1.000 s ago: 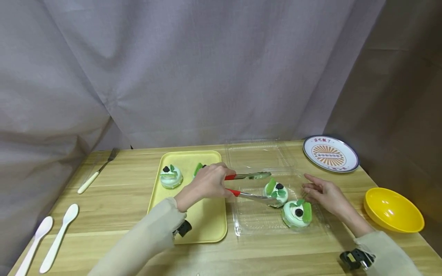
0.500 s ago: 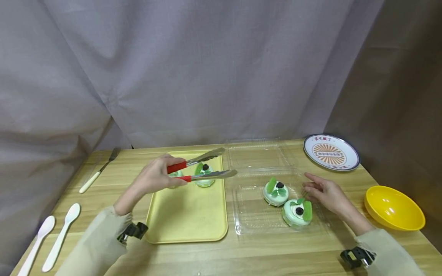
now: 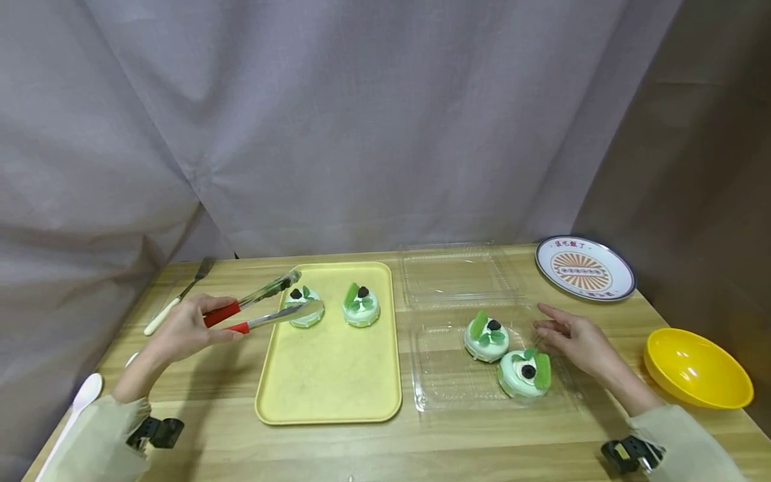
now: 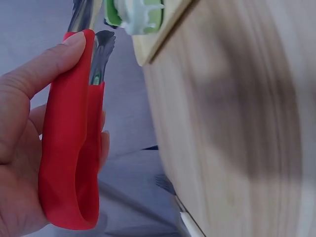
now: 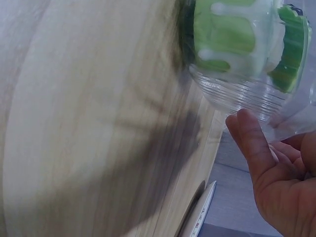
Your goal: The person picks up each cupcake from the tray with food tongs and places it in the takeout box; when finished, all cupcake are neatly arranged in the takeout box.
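Note:
My left hand [image 3: 188, 328] grips a pair of tongs [image 4: 69, 133] by the red handles. The tongs' metal arms stand apart, over the left-hand mint-green cake [image 3: 306, 313] on a yellow tray [image 3: 328, 381]. Beside it on the tray is a second green cake [image 3: 361, 308]. Two more green cakes, one farther back [image 3: 485, 340] and one nearer [image 3: 523, 376], sit close together in a clear plastic container [image 3: 448, 385] whose lid is folded back. My right hand [image 3: 575, 341] holds the container's right wall between its fingers [image 5: 252, 133]; the exact contact is partly hidden.
A patterned plate [image 3: 584, 269] lies at the back right, with a yellow bowl [image 3: 695, 371] in front of it. On the left are a fork [image 3: 181, 298] and a white spoon [image 3: 87, 391]; a second spoon is mostly covered by the left arm. A grey curtain [image 3: 385, 134] closes off the back.
My left hand carried the tongs leftward from above the container to the left cake on the tray, with nothing visible between their tips. The right hand has stayed at the container.

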A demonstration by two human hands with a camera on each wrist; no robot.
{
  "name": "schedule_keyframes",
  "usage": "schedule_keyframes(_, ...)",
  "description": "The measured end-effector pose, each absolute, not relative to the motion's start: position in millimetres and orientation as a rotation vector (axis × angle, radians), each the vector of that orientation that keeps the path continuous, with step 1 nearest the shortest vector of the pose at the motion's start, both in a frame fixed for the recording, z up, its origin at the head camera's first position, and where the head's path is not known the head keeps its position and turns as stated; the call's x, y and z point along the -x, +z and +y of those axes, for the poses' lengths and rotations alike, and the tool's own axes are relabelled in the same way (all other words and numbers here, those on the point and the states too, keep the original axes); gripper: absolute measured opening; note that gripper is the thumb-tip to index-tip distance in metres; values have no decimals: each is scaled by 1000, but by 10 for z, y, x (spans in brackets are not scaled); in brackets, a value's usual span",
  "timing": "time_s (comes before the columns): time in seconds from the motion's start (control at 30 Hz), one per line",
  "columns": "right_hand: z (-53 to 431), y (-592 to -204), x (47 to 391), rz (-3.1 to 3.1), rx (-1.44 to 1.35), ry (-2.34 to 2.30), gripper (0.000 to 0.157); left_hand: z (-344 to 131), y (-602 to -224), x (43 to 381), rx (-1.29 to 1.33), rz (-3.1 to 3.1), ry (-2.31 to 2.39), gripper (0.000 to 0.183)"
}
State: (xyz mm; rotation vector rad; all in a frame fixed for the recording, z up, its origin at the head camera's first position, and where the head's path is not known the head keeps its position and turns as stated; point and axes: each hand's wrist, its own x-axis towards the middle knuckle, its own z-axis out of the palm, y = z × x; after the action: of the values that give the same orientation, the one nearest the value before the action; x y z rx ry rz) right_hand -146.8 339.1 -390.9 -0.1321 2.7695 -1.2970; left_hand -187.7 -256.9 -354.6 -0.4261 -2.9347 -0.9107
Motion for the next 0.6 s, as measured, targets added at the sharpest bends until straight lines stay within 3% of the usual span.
schedule_keyframes(0.6,3374,-3899,1455,2784,111,-1282,55,-2592,-3770,1886,441,-2973,-695,62)
